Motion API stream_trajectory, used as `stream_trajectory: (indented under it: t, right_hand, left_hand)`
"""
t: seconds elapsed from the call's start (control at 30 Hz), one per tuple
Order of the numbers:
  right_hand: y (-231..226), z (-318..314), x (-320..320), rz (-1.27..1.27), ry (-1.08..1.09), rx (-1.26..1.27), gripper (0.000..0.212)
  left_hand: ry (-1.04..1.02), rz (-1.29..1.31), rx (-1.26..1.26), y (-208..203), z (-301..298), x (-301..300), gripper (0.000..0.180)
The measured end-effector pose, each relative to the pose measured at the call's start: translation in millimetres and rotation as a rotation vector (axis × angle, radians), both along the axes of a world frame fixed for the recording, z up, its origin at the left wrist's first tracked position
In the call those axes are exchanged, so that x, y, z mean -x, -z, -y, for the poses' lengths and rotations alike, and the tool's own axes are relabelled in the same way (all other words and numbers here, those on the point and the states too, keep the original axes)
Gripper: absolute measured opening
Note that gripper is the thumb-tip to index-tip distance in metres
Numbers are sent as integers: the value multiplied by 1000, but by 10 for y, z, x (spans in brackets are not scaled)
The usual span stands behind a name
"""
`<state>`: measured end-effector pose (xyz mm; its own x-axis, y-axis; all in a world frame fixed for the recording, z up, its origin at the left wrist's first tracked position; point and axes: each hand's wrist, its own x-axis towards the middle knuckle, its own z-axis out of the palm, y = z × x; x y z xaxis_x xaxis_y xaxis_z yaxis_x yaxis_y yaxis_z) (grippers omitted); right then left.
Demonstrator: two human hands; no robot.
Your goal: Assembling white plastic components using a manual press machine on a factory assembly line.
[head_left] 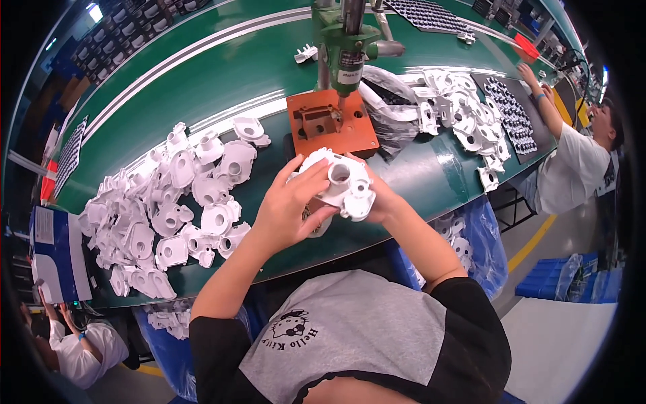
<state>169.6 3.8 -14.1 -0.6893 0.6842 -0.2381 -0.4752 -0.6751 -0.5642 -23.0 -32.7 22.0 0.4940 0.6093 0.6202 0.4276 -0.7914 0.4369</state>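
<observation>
Fingers of left hand (286, 205) and right hand (381, 200) grip the part (358, 195), opening up, long axis slanting far-left to near-right.

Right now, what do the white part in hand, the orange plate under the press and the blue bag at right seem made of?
White part: likely moulded plastic, satin; even colour, thin rounded walls.
Orange plate: painted metal or perhaps plastic; flat, even colour leaves it open.
Blue bag: apparently thin, glossy plastic film; creases, highlights.

Both forearms (229, 269) angle inward, converging! The left hand (291, 204) curls, thumb (319, 219) below; the right hand (382, 200) cups close, partly hidden.
</observation>
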Motion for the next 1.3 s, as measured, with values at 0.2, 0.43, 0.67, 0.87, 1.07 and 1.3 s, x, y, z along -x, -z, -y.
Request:
stream_trajectory:
  t: [0.2, 0.43, 0.67, 0.87, 1.07, 1.3]
  right_hand:
    - [-113, -173, -233, 18, 21, 164, 50]
    - [-421, -362, -349, 355, -147, -225, 57]
    - [36, -1476, -892, 1656, 673, -1109, 17]
    - [486, -2128, -1024, 2023, 354, -1131, 15]
    - [615, -2291, -1060, 2114, 330, -1135, 11]
    - [110, -1979, -1023, 1525, 570, -1129, 29]
  left_hand:
    - [62, 11, -314, -77, -241, -280, 45]
    - [45, -72, -368, -149, -514, -274, 20]
    - [-242, -533, -177, -119, -871, -48, 16]
    - [-323, -451, -326, 249, -1227, -261, 10]
    - [-349, -373, -313, 451, -1203, -344, 12]
    - [-252, -338, -113, 506, -1227, -145, 15]
